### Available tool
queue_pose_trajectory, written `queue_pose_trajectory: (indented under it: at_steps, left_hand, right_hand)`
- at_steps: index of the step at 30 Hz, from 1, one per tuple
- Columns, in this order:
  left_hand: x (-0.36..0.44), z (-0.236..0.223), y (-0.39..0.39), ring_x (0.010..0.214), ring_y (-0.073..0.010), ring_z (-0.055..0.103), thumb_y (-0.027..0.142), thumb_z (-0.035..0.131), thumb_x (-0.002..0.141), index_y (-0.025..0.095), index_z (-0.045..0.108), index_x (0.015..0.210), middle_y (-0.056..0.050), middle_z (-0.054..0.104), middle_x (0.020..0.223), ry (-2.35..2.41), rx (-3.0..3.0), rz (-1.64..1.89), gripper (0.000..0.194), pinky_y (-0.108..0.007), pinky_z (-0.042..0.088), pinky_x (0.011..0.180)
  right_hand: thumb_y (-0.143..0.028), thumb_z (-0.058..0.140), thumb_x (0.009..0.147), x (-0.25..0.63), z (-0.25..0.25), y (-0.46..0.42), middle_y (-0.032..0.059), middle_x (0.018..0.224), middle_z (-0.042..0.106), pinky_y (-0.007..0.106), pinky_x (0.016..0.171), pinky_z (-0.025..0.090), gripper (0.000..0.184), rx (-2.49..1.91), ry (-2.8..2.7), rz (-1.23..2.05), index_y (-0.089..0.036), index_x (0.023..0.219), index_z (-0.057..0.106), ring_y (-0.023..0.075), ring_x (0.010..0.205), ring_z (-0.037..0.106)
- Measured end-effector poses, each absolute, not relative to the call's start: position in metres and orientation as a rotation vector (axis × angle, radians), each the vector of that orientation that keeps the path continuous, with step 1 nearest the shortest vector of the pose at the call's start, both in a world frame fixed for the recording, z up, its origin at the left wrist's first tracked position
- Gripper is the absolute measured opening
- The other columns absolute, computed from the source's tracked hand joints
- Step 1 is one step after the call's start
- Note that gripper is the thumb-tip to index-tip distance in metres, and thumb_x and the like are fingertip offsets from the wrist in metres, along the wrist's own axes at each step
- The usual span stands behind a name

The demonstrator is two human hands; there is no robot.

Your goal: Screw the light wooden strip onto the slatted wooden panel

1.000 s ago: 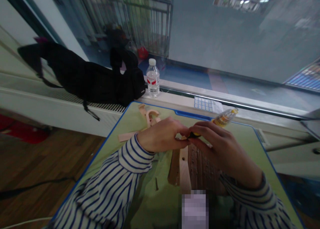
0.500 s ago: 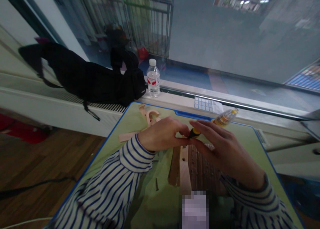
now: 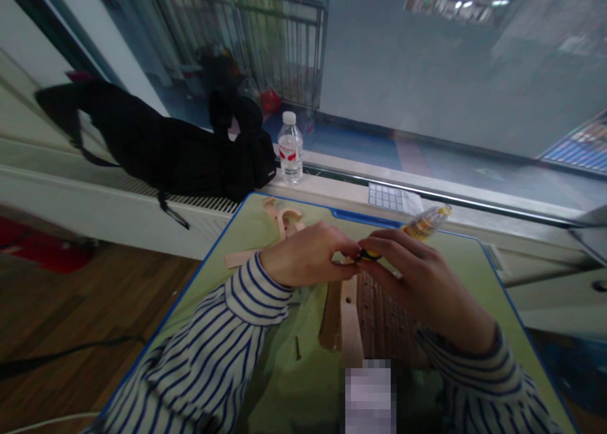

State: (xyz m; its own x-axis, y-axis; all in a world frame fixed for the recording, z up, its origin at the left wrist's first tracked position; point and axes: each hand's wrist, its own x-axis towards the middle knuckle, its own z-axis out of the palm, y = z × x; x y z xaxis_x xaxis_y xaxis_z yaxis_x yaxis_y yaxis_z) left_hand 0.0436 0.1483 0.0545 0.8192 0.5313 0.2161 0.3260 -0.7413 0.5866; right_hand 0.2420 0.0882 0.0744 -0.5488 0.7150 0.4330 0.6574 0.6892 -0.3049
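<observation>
A screwdriver [image 3: 423, 224] with a clear and yellow handle and a black front end slants across the table. My right hand [image 3: 417, 269] is closed round it, fingers above and thumb below. The fingers of my left hand [image 3: 315, 254] are pinched together at its black front end; what lies between them is hidden. Below both hands, a pale wooden strip [image 3: 351, 333] with a hole lies on a brown, scratched board [image 3: 384, 320]. To the left of the board, a screw [image 3: 298, 347] rests on the green table [image 3: 270, 383].
Curved pale wooden pieces [image 3: 288, 219] and a flat wooden piece [image 3: 238, 258] lie at the table's far left. Behind it, on the sill, stand a water bottle [image 3: 291, 149] and a black bag [image 3: 180, 149]. A blue-gridded sheet [image 3: 386, 197] lies near the window.
My right fingers have shifted slightly along the screwdriver and now cover more of its black and yellow front part. My left hand stays almost in place.
</observation>
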Motion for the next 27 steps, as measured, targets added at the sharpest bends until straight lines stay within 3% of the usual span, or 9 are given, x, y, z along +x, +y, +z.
queue_pose_trajectory:
  at_steps: [6, 13, 27]
  left_hand:
    - [0.045, 0.0562, 0.1493, 0.077, -0.0134, 0.062, 0.032, 0.067, 0.082, 0.018, 0.066, 0.087, 0.002, 0.067, 0.079, 0.689, 2.456, 0.566, 0.015, -0.024, 0.038, 0.067]
    - [0.044, 0.056, 0.1506, 0.076, -0.0136, 0.061, 0.036, 0.062, 0.086, 0.017, 0.066, 0.084, 0.001, 0.067, 0.079, 0.672, 2.466, 0.541, 0.02, -0.024, 0.038, 0.067]
    - [0.0453, 0.0574, 0.1477, 0.079, -0.0149, 0.063, 0.022, 0.061, 0.085, 0.015, 0.069, 0.089, -0.002, 0.069, 0.08, 0.624, 2.434, 0.504, 0.011, -0.025, 0.04, 0.071]
  right_hand:
    - [-0.026, 0.054, 0.092, 0.2419, 0.0752, 0.0883, 0.0047, 0.108, 0.064, 0.035, 0.081, 0.052, 0.025, -1.077, -2.373, 0.193, -0.021, 0.116, 0.058, 0.0171, 0.093, 0.062]
    - [-0.026, 0.054, 0.092, 0.242, 0.0813, 0.0841, 0.0078, 0.122, 0.061, 0.037, 0.089, 0.051, 0.036, -1.073, -2.387, 0.143, -0.019, 0.127, 0.052, 0.0191, 0.106, 0.06]
    - [-0.027, 0.054, 0.092, 0.2413, 0.0779, 0.0878, 0.0055, 0.106, 0.064, 0.034, 0.079, 0.052, 0.02, -1.089, -2.377, 0.14, -0.019, 0.11, 0.057, 0.0173, 0.091, 0.062]
